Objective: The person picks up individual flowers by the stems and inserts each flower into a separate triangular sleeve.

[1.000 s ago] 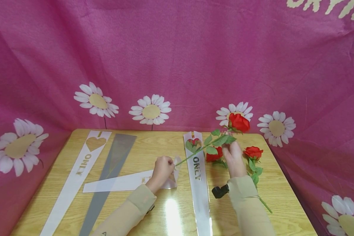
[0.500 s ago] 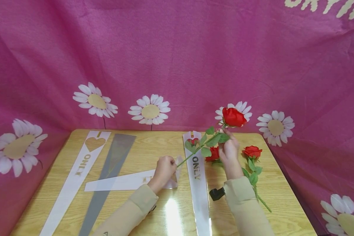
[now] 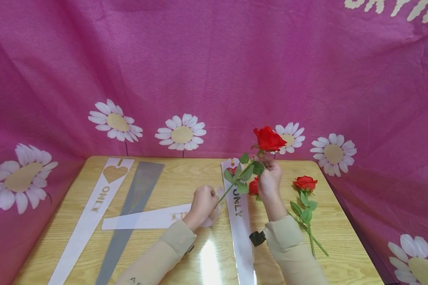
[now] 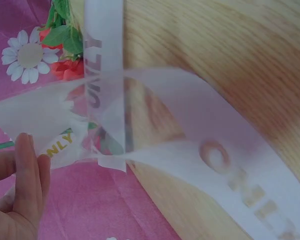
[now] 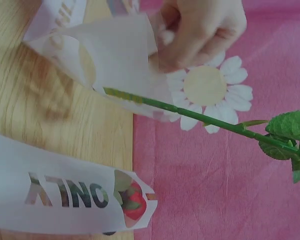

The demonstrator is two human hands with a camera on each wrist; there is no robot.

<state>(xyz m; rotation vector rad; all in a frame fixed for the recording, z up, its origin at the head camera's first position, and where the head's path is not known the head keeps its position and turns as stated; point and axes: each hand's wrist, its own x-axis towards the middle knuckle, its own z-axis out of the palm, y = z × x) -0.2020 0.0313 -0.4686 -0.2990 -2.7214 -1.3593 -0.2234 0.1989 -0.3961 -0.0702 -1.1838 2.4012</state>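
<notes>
A pink curtain (image 3: 214, 79) fills the back, and the wooden desk (image 3: 185, 174) fills the bottom half of the frame. A left white bag (image 3: 79, 237) and a gray bag (image 3: 119, 245) lie at the lower left, perhaps set aside there to give the hands room. Just right of the middle, a right white bag (image 3: 242, 237) has a rose showing through its heart window. The crosswise bag (image 3: 149, 219) lies with its thin end over the gray bag, and its wide end is up in the left hand (image 3: 204, 205). That grip is narrow, pinching the bag near its mouth, likely so the stem has a way in. The held rose (image 3: 247, 173) slants across, right of the middle. The right hand (image 3: 270, 181) has its grip closed around the stem just under the bloom, maybe so the long bottom part can point freely. The lying rose (image 3: 306, 215) rests at the right, with two stems crossing below it, and a small red bloom (image 3: 253, 186) peeks out beside the right hand. The held rose looks full and bright red, with green leaves and a straight stem; its tip shows through the bag's thin, cloudy film and looks to be inside.
</notes>
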